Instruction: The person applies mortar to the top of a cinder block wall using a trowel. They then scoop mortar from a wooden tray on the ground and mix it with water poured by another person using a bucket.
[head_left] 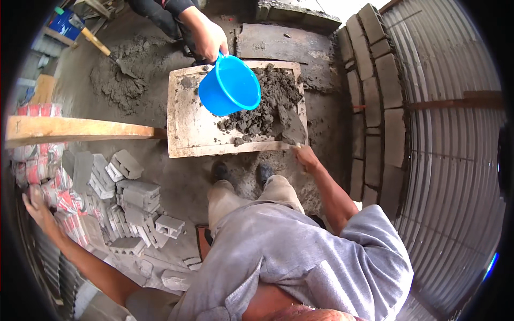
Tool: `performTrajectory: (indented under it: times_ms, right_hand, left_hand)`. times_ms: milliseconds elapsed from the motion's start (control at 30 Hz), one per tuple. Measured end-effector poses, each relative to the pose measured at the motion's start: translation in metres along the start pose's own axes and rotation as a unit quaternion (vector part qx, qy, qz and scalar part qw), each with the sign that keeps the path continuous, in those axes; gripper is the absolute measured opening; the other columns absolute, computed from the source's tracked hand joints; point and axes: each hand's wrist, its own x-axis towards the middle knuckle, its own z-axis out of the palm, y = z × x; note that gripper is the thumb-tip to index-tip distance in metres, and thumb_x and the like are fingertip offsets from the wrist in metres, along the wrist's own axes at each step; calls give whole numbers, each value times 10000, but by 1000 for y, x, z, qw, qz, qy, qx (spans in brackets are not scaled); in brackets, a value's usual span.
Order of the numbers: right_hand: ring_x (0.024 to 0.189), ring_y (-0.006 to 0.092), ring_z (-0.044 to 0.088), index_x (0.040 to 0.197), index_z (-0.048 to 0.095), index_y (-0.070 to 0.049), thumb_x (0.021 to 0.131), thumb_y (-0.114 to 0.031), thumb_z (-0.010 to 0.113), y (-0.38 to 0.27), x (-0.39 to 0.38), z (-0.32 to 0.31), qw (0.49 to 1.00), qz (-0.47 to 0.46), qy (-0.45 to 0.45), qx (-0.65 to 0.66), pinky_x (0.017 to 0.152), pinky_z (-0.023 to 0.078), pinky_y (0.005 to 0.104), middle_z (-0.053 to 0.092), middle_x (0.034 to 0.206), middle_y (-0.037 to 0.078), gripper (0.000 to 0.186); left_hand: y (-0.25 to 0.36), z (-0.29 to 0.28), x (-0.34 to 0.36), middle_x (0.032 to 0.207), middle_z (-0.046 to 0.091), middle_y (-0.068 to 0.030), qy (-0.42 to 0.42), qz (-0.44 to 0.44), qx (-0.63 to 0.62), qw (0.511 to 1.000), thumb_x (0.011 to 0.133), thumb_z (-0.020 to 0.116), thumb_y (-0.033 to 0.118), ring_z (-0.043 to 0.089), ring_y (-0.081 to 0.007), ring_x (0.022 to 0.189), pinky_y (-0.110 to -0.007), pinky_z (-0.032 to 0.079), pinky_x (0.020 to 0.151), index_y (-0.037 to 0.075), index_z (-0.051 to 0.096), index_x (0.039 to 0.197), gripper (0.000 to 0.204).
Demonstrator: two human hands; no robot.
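Note:
My right hand [305, 157] is closed round the handle of a mud-coated trowel [290, 123], whose blade sits in grey mortar [257, 117] on the right side of a pale board [182, 128]. Over the board, a co-worker's hand [210, 38] holds a blue plastic pitcher [225, 85] by its handle, tilted. My left hand [37, 206] is out at the far left, fingers apart, beside the red-and-white sacks [67, 224]; whether it touches them I cannot tell.
A wooden post [85, 127] juts across the left. Concrete blocks [139, 195] lie piled below it. A block wall [391, 134] and corrugated metal sheet [444, 171] line the right. A shovel [96, 43] stands in a mortar heap at upper left, near the co-worker's legs.

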Motion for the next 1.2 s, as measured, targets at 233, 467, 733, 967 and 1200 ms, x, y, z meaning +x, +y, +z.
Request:
performTrajectory:
  times_ms: [233,467,733,967,1200]
  right_hand:
    - [539,155,536,660,581,-41,868,-255,631,-45,-22,58,995,7,85,56,512,416,351,553,581,41,303]
    - [951,478,639,1022,576,48,915,-242,535,-88,-42,104,960,-70,174,-210,827,506,523,665,955,305,312]
    - [882,430,678,926,632,43,889,-117,455,-98,35,111,901,-201,121,-364,781,541,511,688,903,272,241]
    - [847,390,679,1006,621,-40,958,-394,546,-142,-47,6,895,-194,69,-397,728,543,514,693,861,219,365]
    - [838,405,675,1078,563,-33,973,-329,509,-104,27,60,883,-247,53,-396,730,538,516,688,845,212,319]
  left_hand:
    - [70,122,89,1398,471,-276,0,130,-101,986,886,742,318,543,-320,1235,-393,450,1062,-91,288,1428,817]
    - [12,158,137,1122,552,-284,306,184,-39,933,683,875,346,602,-355,1003,-451,536,846,-130,440,1190,820]
    - [24,180,151,1155,537,-278,346,181,-157,907,677,874,327,604,-341,1021,-446,525,915,-131,383,1228,868]
    - [69,164,112,1233,479,-288,283,123,-228,924,676,861,324,553,-352,1118,-439,497,972,-131,370,1265,892]
    - [82,186,127,1112,554,-281,369,172,-251,878,647,859,331,591,-369,1051,-468,500,912,-136,421,1255,883]
